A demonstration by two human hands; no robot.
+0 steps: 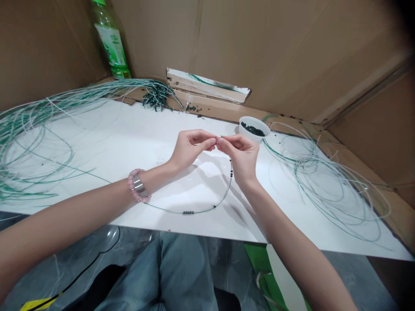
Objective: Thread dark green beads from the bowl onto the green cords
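My left hand [190, 149] and my right hand [240, 156] meet fingertip to fingertip above the white board. Thumb and forefinger of each are pinched together. From my right hand a thin green string [227, 193] hangs in a loop, carrying small black beads [188, 212] in separate groups. It runs back under my left forearm. Whatever lies between the left fingertips is too small to make out. Just behind my right hand stands a small white bowl [254, 128] of dark beads [252, 128].
On the left lies a large bundle of green and white strings [35, 129], with beaded ends [158, 96] heaped at the back. Loose string coils [324, 181] spread on the right. A green bottle [112, 45] stands in the back left corner. Cardboard walls [259, 52] enclose the white board [129, 123].
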